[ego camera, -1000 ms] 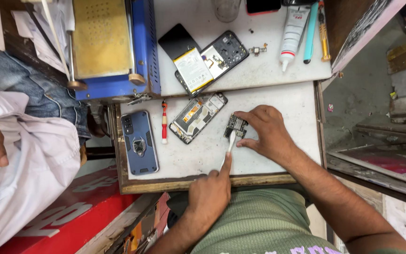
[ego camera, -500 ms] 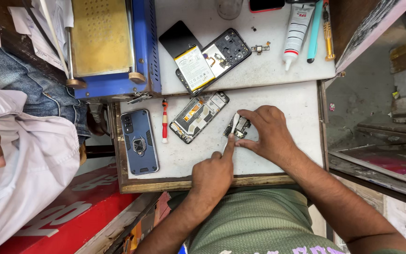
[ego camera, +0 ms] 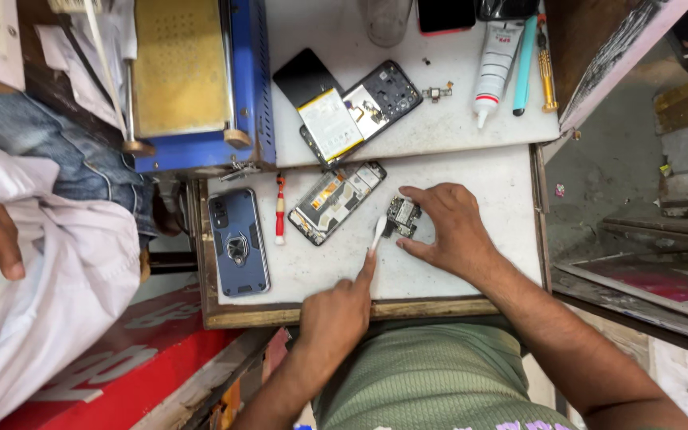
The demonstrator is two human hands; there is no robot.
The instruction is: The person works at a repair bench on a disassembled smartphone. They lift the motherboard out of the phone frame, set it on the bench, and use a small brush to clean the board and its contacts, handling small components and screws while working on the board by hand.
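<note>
Cleaning a small circuit board on my tabletop (ego camera: 455,279).
My right hand (ego camera: 451,231) is half open, thumb and forefinger pinching the circuit board (ego camera: 401,216) flat against the tabletop. My left hand (ego camera: 336,314) is closed around a white brush (ego camera: 377,235), its tip just touching the board's left edge. The opened phone frame (ego camera: 336,201) lies just to the left, and a blue phone case (ego camera: 238,243) beyond it.
</note>
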